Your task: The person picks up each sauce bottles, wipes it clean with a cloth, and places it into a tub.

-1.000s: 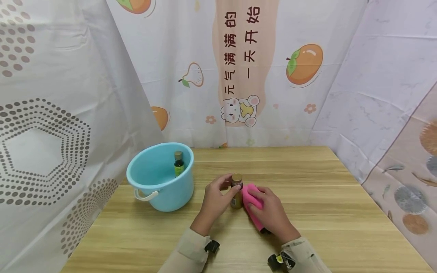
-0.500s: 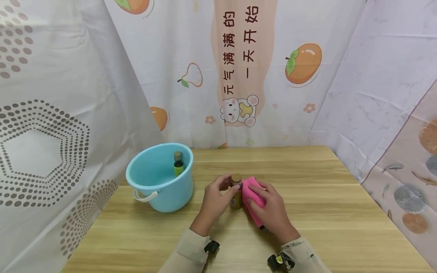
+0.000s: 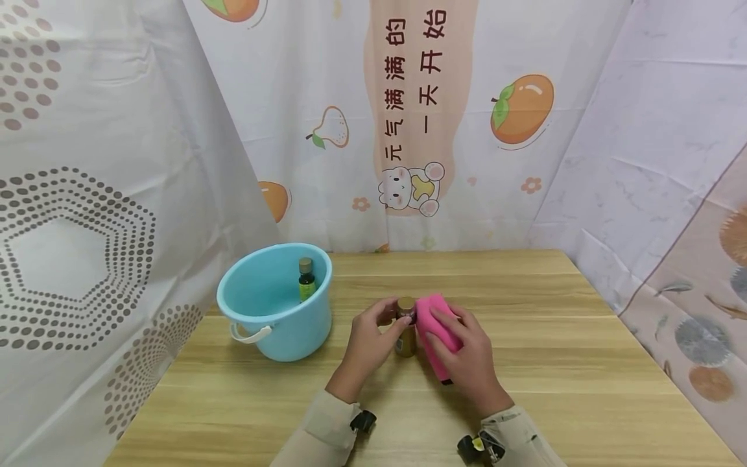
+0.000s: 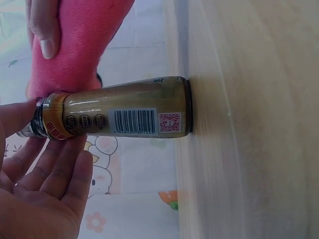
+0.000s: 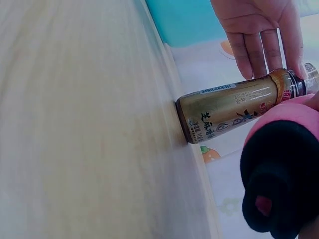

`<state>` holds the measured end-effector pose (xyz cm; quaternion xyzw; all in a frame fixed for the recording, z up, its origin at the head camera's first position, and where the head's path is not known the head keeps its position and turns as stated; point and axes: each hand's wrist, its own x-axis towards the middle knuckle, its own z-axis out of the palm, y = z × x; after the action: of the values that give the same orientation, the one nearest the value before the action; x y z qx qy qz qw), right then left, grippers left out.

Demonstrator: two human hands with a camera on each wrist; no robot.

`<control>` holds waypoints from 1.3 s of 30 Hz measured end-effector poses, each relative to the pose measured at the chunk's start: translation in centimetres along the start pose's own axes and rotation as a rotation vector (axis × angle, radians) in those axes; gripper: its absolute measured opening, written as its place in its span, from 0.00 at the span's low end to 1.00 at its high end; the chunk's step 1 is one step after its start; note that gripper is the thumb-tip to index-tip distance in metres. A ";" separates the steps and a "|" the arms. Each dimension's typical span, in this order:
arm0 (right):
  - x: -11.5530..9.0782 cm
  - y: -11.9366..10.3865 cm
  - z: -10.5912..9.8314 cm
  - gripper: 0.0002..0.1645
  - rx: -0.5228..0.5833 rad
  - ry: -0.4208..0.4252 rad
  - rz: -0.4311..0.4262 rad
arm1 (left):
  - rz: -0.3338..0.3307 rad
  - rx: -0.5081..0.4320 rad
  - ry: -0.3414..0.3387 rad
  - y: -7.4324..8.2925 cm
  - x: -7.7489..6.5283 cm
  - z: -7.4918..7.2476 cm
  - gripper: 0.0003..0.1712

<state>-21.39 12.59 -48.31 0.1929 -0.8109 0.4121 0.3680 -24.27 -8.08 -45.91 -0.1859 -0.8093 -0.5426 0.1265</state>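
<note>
A gold-labelled sesame oil bottle (image 3: 406, 344) stands upright on the wooden table. My left hand (image 3: 369, 334) holds it around the neck, its thumb and fingers on opposite sides in the left wrist view. Against the bottle's right side lies a soft pink plush item (image 3: 430, 324), gripped by my right hand (image 3: 471, 360). That plush touches the bottle near its neck and shoulder (image 4: 56, 113). A black end with a small loop (image 5: 279, 174) shows in the right wrist view. Part of the bottle's neck is hidden by my left thumb.
To the left stands a light blue bucket (image 3: 297, 334) with a white handle (image 3: 251, 335). Inside it is a dark bottle (image 3: 306, 279) with a green-yellow label. Printed curtains (image 3: 327, 188) hang behind and beside the table (image 3: 554, 363).
My right hand has shifted the pink plush item slightly upward and away along the bottle's side. The left hand and the bottle have stayed in place.
</note>
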 end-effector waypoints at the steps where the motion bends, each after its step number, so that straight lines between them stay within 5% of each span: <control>1: 0.0 0.0 0.0 0.30 0.005 0.010 -0.006 | 0.000 -0.001 -0.001 0.0 0.0 0.0 0.24; 39: -0.4 -0.1 0.0 0.29 -0.125 -0.344 0.297 | -0.005 0.018 -0.005 0.2 -0.2 0.1 0.28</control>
<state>-21.11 12.52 -48.60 0.1158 -0.9050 0.3720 0.1710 -24.05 -7.96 -45.84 -0.1841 -0.8149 -0.5353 0.1245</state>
